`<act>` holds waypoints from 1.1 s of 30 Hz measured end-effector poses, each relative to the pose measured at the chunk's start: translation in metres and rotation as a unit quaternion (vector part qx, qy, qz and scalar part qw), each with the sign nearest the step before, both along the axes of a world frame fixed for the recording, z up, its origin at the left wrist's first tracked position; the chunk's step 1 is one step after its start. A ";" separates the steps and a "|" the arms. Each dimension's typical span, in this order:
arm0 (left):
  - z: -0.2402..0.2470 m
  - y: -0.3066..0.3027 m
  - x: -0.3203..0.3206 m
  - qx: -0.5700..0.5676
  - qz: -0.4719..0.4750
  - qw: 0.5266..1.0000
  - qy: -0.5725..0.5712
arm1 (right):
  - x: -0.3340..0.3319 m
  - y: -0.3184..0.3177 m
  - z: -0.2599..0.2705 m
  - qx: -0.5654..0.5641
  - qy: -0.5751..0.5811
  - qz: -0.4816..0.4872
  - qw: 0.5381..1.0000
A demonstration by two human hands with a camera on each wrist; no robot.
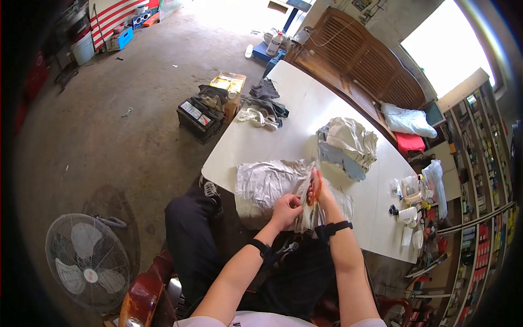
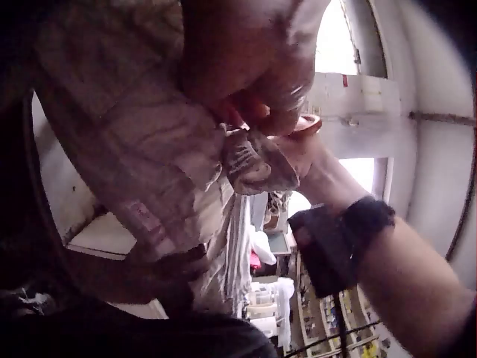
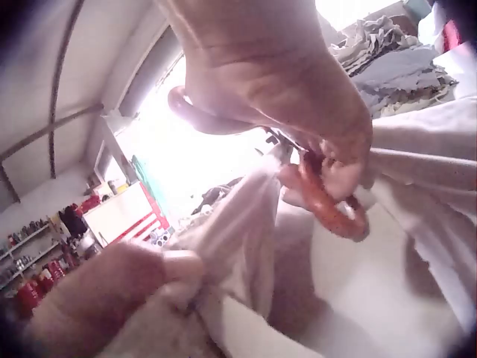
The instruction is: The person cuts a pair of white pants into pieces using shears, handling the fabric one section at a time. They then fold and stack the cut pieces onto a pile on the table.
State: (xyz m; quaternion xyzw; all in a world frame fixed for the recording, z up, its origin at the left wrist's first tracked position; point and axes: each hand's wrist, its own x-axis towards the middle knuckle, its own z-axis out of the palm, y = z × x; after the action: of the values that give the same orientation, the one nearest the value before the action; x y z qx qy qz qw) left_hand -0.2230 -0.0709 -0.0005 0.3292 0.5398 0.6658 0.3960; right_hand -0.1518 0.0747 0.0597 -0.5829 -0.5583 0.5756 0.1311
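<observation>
A pale beige cloth (image 1: 267,182) lies over the table's near edge and hangs down toward the lap. The left hand (image 1: 286,211) pinches a fold of it between thumb and fingers; in the left wrist view that hand (image 2: 250,60) grips a bunched edge. Orange-handled scissors (image 1: 315,188) are in the right hand (image 1: 321,197), just right of the left one. In the right wrist view the right hand (image 3: 276,82) has its fingers through the orange handle (image 3: 324,201), with cloth (image 3: 246,224) at the blades, which are mostly hidden.
On the white table (image 1: 294,87) are a stack of grey and beige cloths (image 1: 348,144), dark and light scraps (image 1: 264,109), and cups (image 1: 407,215) at the right. A battery (image 1: 197,117) and a fan (image 1: 87,261) stand on the floor at left.
</observation>
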 end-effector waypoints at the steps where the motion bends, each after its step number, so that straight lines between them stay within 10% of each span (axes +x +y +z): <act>1: 0.001 -0.001 0.000 0.000 0.002 1.000 0.000 | -0.002 0.003 0.008 -0.015 0.040 -0.018 0.999; 7: 0.001 0.001 -0.003 0.007 0.011 0.999 -0.050 | -0.009 0.033 -0.011 -0.067 -0.032 -0.010 0.997; 12: 0.001 -0.004 -0.006 0.008 -0.001 1.000 -0.019 | -0.012 0.112 -0.028 0.012 0.180 -0.156 0.971; 23: 0.041 -0.004 -0.001 -0.006 -0.006 0.971 -0.241 | 0.057 -0.070 0.039 -0.046 0.145 -0.035 0.988; 29: 0.129 -0.008 -0.012 0.150 -0.144 0.801 -0.561 | 0.117 -0.111 0.049 0.015 0.315 -0.218 0.924; 30: 0.119 -0.013 -0.005 0.288 -0.114 0.873 -0.377 | 0.121 -0.120 0.064 0.017 0.329 -0.234 0.915; 33: 0.099 -0.007 -0.023 0.232 -0.112 0.819 -0.514 | 0.135 -0.131 0.074 0.039 0.346 -0.247 0.904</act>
State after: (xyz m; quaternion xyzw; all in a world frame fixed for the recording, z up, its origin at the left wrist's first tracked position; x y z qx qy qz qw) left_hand -0.2462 -0.0783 0.0985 0.0796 0.0474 0.7948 0.5998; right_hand -0.0165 -0.0560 0.1340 -0.4608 -0.3381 0.6680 0.4766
